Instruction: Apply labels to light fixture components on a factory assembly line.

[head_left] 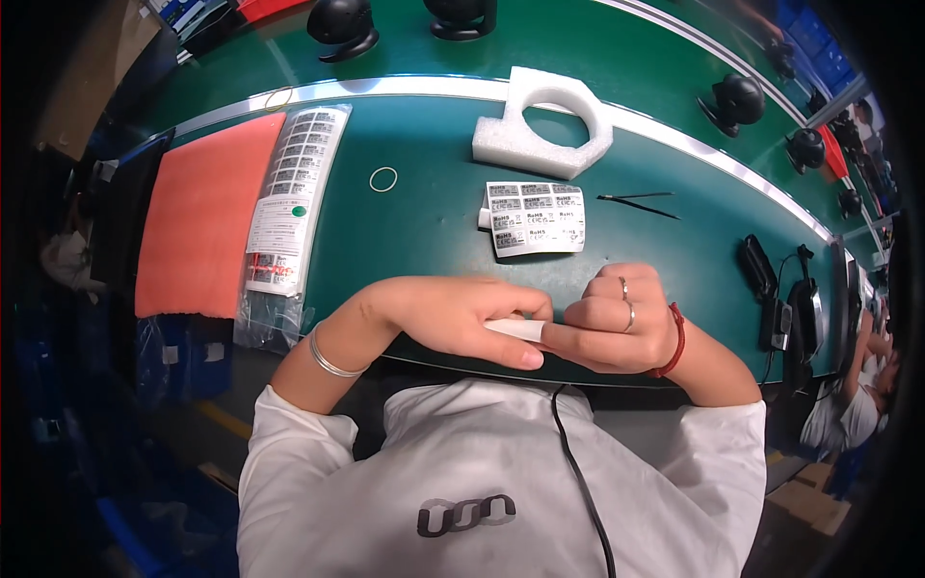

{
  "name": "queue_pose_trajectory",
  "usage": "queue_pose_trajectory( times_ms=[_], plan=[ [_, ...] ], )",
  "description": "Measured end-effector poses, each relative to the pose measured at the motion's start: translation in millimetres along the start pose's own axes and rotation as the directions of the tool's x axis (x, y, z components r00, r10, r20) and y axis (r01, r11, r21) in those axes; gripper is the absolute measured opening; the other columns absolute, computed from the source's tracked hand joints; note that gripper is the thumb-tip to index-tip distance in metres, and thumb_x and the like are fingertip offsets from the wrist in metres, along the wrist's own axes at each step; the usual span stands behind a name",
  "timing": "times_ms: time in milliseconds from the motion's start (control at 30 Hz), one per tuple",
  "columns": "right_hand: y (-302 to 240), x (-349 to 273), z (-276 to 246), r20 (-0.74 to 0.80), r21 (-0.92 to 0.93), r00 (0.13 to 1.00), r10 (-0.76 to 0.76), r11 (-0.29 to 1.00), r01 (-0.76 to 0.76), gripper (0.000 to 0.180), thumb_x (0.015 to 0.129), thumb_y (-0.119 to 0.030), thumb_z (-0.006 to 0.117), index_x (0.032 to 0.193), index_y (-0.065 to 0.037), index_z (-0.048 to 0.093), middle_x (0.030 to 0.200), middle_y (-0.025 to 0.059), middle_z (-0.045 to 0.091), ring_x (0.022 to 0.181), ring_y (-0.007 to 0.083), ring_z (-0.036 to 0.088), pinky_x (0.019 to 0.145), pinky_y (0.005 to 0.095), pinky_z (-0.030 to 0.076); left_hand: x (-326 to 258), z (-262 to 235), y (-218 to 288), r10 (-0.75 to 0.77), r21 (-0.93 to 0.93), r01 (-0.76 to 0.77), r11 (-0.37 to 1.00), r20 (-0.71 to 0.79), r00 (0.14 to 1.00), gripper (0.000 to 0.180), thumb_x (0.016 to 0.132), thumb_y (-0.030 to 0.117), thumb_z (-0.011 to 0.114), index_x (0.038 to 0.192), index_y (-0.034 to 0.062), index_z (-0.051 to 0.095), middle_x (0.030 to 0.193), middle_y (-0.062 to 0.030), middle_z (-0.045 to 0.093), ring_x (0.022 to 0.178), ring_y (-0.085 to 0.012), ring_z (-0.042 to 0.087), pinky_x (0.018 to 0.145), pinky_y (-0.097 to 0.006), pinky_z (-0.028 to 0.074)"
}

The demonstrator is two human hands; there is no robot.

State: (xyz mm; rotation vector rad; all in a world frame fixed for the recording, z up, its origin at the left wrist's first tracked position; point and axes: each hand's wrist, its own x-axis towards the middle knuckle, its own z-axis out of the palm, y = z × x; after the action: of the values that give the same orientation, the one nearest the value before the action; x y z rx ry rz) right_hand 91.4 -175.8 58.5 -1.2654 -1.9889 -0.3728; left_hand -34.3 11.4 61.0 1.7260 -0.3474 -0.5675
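Torso: white short-sleeved shirt (501, 482) fills the lower frame, a thin black cable (578, 472) running down it.
Held item: small white paper strip (515, 329), pinched between both hands at the near edge of the dark green table (424, 144).
Left hand (453, 318): fingers curled narrow, thumb and forefinger closed on the strip's left end; silver bangle at the wrist.
Right hand (617, 323): loosely fisted, fingertips gripping the strip's right end; rings and a red cord bracelet visible.
Handling: judged very light, thin, limp, easily creased or torn; best held at the ends or edges with fingertips.
Mid table: sheet of grey printed labels (538, 218), black tweezers (638, 202) to its right, rubber band (383, 178) to its left.
Left side: bagged label sheets (294, 193) beside an orange-red foam pad (202, 217).
Far: white foam packing block with round cut-out (544, 123); black dome-shaped devices (342, 24) on the belt beyond.
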Motion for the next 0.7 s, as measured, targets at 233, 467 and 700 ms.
queue_pose_trajectory(
  times_ms=[233,467,700],
  plan=[
    [-8,-16,7,0.004,0.310,0.819,0.574,0.778,-0.546,0.013,0.073,-0.007,0.081,0.080,-0.007,0.070,0.073,0.0025,0.055,0.055,0.0131,0.054,0.049,0.0262,0.042,0,12,-16,0.030,-0.062,-0.045,0.997,-0.228,0.973,0.026,0.101,0.026,0.048,0.101,0.0020,0.058,0.069,0.0000,0.052,0.064,-0.0082,0.047,0.058,-0.025,0.038],
    [-5,-4,-6,0.010,0.435,0.952,0.307,0.856,-0.280,0.013,0.072,-0.011,0.081,0.083,-0.007,0.074,0.076,0.0011,0.056,0.057,0.0122,0.054,0.049,0.0265,0.041,-3,5,-31,0.098,-0.699,0.171,0.695,0.327,0.940,0.042,0.104,0.035,0.040,0.094,-0.0020,0.057,0.061,0.0067,0.035,0.050,-0.0020,0.026,0.044,-0.019,0.024],
    [-4,5,-21,-0.071,0.077,0.994,0.081,0.994,-0.075,0.020,0.065,-0.001,0.074,0.084,-0.005,0.070,0.074,0.0028,0.058,0.057,0.0139,0.054,0.048,0.0245,0.042,-6,12,-22,0.076,-0.675,0.068,0.735,0.181,0.981,0.037,0.104,0.032,0.040,0.088,0.0022,0.055,0.061,0.0079,0.033,0.052,-0.0018,0.028,0.047,-0.019,0.027]
  ],
)
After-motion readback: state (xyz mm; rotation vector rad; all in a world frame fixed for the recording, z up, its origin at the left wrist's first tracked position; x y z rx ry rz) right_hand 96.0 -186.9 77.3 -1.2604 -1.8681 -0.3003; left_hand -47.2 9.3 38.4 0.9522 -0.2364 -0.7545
